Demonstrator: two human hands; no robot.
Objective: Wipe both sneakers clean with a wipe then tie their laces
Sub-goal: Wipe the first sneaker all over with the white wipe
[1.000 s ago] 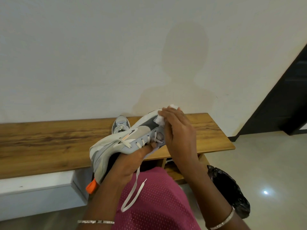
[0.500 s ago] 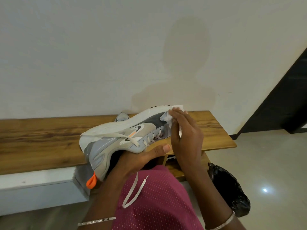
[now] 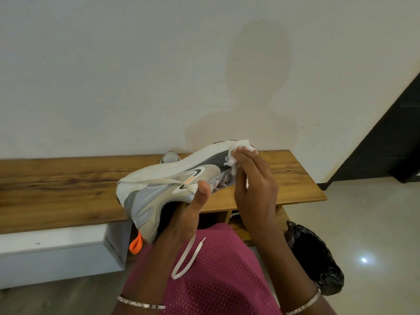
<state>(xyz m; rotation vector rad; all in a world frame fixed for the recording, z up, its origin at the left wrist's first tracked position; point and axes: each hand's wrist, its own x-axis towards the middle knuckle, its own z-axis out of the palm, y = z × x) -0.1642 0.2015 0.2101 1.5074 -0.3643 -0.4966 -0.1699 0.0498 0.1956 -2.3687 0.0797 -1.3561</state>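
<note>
My left hand (image 3: 184,214) gripped the sneaker (image 3: 159,189), tipped sideways above the wooden bench (image 3: 56,185); my right hand (image 3: 254,185) pinched the wipe (image 3: 238,147) against its toe. The other sneaker (image 3: 170,156) sat by the white wall (image 3: 136,76).

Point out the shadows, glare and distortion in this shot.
Head view: a soft shadow of the person falls on the wall; a bright spot glares off the floor; the dark doorway leans, likely wide-lens distortion; sneaker and wipe look sharp.
</note>
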